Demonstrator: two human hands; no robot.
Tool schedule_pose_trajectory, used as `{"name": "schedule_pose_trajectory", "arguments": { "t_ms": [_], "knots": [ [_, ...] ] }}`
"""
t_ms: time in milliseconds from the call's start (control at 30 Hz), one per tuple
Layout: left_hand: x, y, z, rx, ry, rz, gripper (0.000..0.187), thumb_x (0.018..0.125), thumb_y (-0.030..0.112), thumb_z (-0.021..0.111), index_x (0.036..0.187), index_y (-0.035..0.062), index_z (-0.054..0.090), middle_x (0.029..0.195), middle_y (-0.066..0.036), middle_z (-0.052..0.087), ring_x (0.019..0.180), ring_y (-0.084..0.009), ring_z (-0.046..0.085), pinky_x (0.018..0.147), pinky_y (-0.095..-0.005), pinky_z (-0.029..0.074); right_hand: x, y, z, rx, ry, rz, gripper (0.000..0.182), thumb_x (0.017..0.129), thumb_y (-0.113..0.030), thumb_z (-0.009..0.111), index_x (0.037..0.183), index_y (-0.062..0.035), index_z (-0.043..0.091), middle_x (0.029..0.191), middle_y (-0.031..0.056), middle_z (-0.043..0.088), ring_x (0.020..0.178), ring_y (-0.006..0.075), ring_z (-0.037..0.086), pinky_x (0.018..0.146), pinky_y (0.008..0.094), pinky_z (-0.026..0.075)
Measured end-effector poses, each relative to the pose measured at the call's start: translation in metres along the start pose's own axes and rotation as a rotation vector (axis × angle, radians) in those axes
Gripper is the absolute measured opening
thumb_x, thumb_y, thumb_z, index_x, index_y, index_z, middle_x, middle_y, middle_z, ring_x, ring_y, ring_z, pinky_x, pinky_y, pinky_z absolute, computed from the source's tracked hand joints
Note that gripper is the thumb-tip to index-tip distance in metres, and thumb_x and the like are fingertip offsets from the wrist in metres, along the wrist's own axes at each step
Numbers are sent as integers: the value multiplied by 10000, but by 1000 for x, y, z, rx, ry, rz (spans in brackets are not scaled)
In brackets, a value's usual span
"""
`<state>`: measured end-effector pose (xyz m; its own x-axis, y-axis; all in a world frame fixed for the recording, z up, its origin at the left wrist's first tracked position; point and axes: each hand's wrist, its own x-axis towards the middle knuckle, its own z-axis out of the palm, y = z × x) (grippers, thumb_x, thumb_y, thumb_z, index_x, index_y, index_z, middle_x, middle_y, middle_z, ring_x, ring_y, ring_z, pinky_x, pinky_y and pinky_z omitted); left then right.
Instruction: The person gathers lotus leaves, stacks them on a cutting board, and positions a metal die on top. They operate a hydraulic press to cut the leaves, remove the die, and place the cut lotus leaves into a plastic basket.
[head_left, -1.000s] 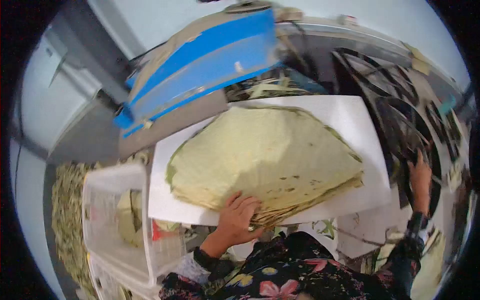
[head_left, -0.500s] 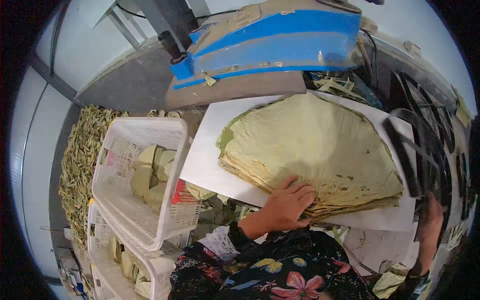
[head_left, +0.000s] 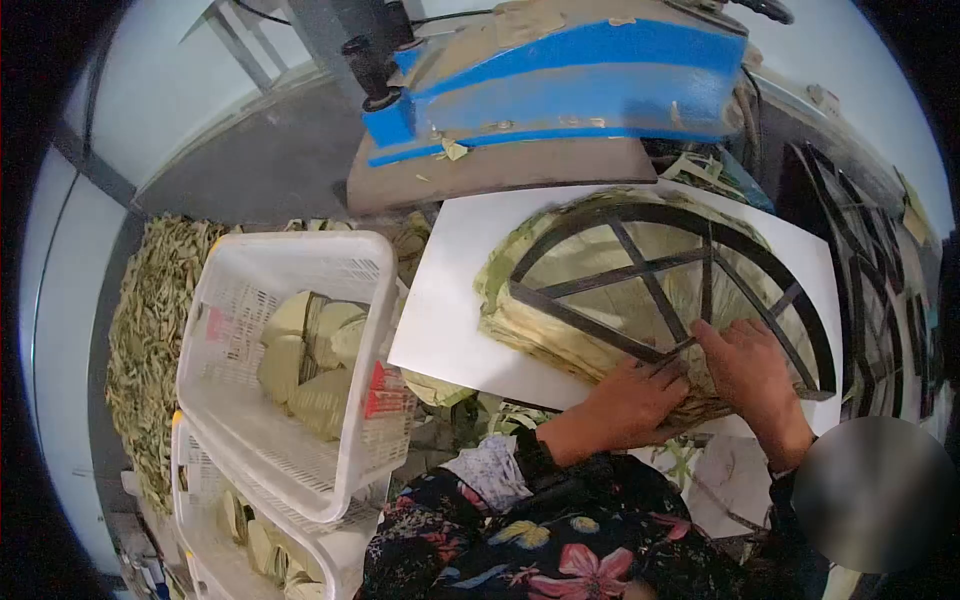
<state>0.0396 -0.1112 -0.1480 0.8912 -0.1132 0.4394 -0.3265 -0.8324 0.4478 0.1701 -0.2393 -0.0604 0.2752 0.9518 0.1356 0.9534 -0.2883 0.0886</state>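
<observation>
A fan-shaped black cutting die [head_left: 655,262] with inner cross bars rests on a thick stack of dried green leaves [head_left: 535,333]. The stack lies on a white board [head_left: 440,325]. My left hand [head_left: 632,408] is at the lower edge of the die and stack, its fingers bent and closed at the die's bottom bar. Over the lower right part of the die, my right hand [head_left: 752,378] grips the frame, thumb near the inner corner where the bars meet. Parts of the frame are hidden beneath both hands.
White plastic baskets [head_left: 345,440] with cut leaf stacks [head_left: 305,350] stand at the left. Behind them is a heap of leaf scraps [head_left: 160,350]. A blue machine [head_left: 590,90] sits behind the board. More black dies [head_left: 865,270] lean at the right.
My right hand has brought the die from the right side onto the leaf stack. My left hand has shifted from lying on the leaves to the die's lower edge.
</observation>
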Motion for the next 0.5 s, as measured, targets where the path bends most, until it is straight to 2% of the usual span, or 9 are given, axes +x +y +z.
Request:
{"name": "schedule_pose_trajectory", "arguments": {
  "t_ms": [67, 133, 200, 233, 300, 333, 400, 467, 500],
  "knots": [
    [2, -4, 3, -55, -17, 4, 504, 670, 315, 710, 1037, 35, 507, 1036, -154, 562, 947, -331, 568, 762, -429, 437, 2, 1, 6, -33, 15, -14, 336, 767, -83, 540, 1103, -92, 550, 722, 98, 592, 767, 289, 591, 765, 418, 456],
    [10, -1, -4, -113, -41, 21, 474, 677, 306, 707, 1015, 40, 509, 1020, -157, 564, 939, -335, 571, 738, -429, 456, 5, -1, 5, 56, -62, -31, 336, 782, -137, 536, 1117, -107, 540, 760, 106, 615, 789, 285, 610, 775, 420, 461],
    [18, 2, -18, -95, -473, -154, 432, 689, 287, 702, 992, 49, 506, 1024, -170, 570, 931, -341, 576, 726, -437, 479, 4, -1, 15, 45, -58, -30, 331, 782, -154, 537, 1110, -109, 539, 774, 111, 621, 798, 281, 616, 766, 414, 464],
    [20, 2, -17, -91, -431, -145, 428, 689, 282, 706, 989, 52, 507, 1016, -168, 573, 930, -341, 578, 735, -438, 480, 0, 3, 20, 28, -55, -41, 326, 782, -171, 538, 1102, -112, 538, 788, 116, 627, 806, 278, 623, 756, 409, 466],
    [18, 0, -12, -82, -344, -97, 483, 676, 312, 720, 1019, 34, 523, 1024, -183, 578, 942, -351, 579, 767, -445, 481, -1, 7, 32, 78, 151, -87, 325, 710, -162, 592, 1031, -120, 562, 705, 53, 579, 718, 242, 589, 692, 376, 446],
    [16, -2, -10, -69, -294, -75, 544, 664, 346, 729, 1050, 14, 538, 1040, -199, 580, 954, -361, 576, 789, -450, 481, 0, 7, 28, 57, 85, -58, 310, 713, -166, 588, 1018, -121, 561, 685, 43, 575, 711, 236, 590, 682, 371, 442],
    [21, 7, -15, 2, -248, -65, 524, 642, 285, 742, 1017, 4, 508, 1145, -221, 544, 1014, -365, 553, 820, -436, 472, 1, 10, 21, 32, 21, 19, 294, 715, -171, 585, 1004, -123, 560, 664, 32, 571, 705, 230, 591, 672, 367, 438],
    [17, 2, -10, 22, -228, 23, 557, 637, 284, 743, 1039, -18, 503, 1166, -228, 532, 1040, -375, 540, 843, -438, 464, 3, 15, 15, 28, 25, -100, 286, 706, -169, 591, 985, -122, 551, 621, 20, 553, 684, 219, 592, 663, 338, 426],
    [17, 1, -8, 50, -191, 69, 590, 633, 282, 744, 1062, -39, 497, 1186, -235, 520, 1065, -385, 527, 866, -441, 457, 1, 18, 18, 25, 34, -78, 286, 706, -169, 591, 985, -122, 551, 621, 20, 553, 684, 219, 592, 663, 338, 426]
  ]
}}
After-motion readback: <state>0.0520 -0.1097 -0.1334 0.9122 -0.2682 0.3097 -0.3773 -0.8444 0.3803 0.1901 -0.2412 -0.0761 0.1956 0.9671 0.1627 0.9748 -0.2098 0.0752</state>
